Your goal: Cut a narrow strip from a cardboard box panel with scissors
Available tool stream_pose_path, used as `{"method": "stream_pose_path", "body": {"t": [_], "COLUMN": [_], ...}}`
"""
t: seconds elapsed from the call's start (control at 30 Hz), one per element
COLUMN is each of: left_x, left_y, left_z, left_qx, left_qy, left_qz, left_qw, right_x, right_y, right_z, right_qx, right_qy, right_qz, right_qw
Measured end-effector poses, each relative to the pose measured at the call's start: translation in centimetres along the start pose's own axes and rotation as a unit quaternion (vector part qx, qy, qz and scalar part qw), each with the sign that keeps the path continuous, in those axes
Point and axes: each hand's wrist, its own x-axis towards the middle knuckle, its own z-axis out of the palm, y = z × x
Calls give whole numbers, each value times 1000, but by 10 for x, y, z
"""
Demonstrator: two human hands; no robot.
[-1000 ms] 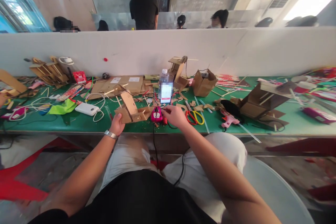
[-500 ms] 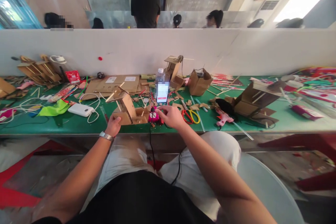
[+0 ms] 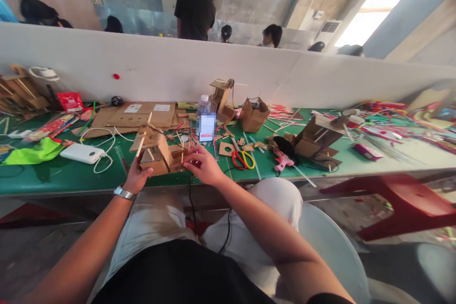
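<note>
A small cardboard model (image 3: 156, 149) with thin wooden sticks through it stands near the front edge of the green table (image 3: 53, 178). My left hand (image 3: 137, 174), with a metal watch on the wrist, grips the model's lower left side. My right hand (image 3: 203, 165) rests its fingers against the model's right end, fingers curled; whether it pinches anything there is hidden. A black cable (image 3: 190, 202) drops from under my right hand over the table edge to my lap. A phone (image 3: 207, 127) stands upright just behind the model.
A white power bank (image 3: 81, 153) with a cable lies to the left, red-and-yellow scissors (image 3: 242, 159) and a pink glue gun (image 3: 281, 161) to the right. Cardboard boxes, sheets and sticks litter the table. A white partition runs behind; people work beyond it. A red stool (image 3: 402, 202) stands right.
My right hand moved left from the pink device onto the model's right end. The model has been turned and tipped upright. The camera swung toward the right.
</note>
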Motion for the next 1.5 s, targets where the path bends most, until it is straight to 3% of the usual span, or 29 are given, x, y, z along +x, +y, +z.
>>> {"method": "stream_pose_path", "body": {"t": [0.23,0.5,0.67,0.8,1.03,1.13,1.27,1.37,1.5], "left_x": [-5,-8,-3,-2,-2,-2,-1,-1,-1], "left_y": [12,14,18,24,26,25,23,23,23], "left_z": [12,16,23,27,25,24,24,24,24], "left_qx": [34,21,-36,-44,-40,-44,-43,-41,-35], "left_qy": [-15,-13,-4,-1,-4,-4,-5,-8,-10], "left_qz": [13,33,66,66,51,50,47,45,43], "left_qw": [999,999,997,997,998,998,998,998,998], "right_x": [-2,-2,0,2,-2,-12,-33,-49,-66], "right_y": [6,7,7,4,8,19,38,55,78], "right_z": [5,7,-7,-43,-141,-180,-223,-247,-270], "right_qx": [-20,-24,-4,27,163,182,176,167,135], "right_qy": [-70,-30,-2,-19,-26,19,149,247,329], "right_qz": [14,49,78,56,110,128,135,191,221], "right_qw": [997,998,997,998,980,975,964,935,908]}}
